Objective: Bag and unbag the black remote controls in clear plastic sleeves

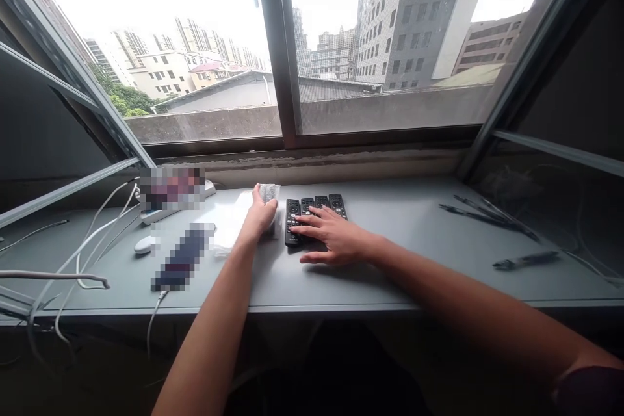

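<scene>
Several black remote controls lie side by side in a row on the grey desk. My right hand rests over their near parts with its fingers spread, covering some of the buttons. Just left of the row, my left hand is closed around a remote control in a clear plastic bag. Its far end shows past the thumb; my hand hides much of the rest. White, sheet-like plastic lies beside my left wrist.
A blurred-out phone-like object with a white cable lies on the desk at left, near a white mouse-like object and a power strip. Loose cables hang at the left edge. Pens lie at right. A window stands behind.
</scene>
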`<act>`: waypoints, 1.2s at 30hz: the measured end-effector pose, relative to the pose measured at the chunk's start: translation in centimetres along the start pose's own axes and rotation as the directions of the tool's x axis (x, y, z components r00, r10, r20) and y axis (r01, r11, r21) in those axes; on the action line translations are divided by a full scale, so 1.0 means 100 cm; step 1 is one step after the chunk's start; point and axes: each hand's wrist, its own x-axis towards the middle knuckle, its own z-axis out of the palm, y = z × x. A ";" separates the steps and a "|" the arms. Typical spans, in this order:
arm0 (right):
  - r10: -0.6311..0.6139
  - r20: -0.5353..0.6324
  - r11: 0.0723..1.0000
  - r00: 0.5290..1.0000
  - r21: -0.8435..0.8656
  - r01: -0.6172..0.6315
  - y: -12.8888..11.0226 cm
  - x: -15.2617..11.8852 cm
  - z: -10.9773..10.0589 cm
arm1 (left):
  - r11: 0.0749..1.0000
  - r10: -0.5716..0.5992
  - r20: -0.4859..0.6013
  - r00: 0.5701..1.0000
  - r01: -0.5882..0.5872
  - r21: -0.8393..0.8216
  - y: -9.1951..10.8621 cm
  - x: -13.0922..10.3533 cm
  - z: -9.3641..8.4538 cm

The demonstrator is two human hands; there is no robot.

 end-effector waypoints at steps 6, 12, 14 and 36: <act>-0.001 0.000 1.000 1.000 -0.005 0.001 0.000 0.001 0.000 | 0.950 0.110 -0.023 0.994 -0.098 0.296 0.004 -0.005 0.004; -0.014 0.023 1.000 1.000 -0.010 0.014 0.003 0.001 0.000 | 0.903 0.130 0.066 0.989 -0.146 0.404 0.002 -0.007 0.006; -0.021 0.026 1.000 0.999 -0.013 0.022 0.004 0.001 0.000 | 0.901 0.127 0.069 0.989 -0.144 0.409 0.005 -0.010 0.006; 0.003 -0.262 1.000 0.965 -0.001 -0.004 -0.001 0.005 0.000 | 0.564 -0.055 -0.094 0.994 0.109 0.819 -0.001 -0.007 -0.018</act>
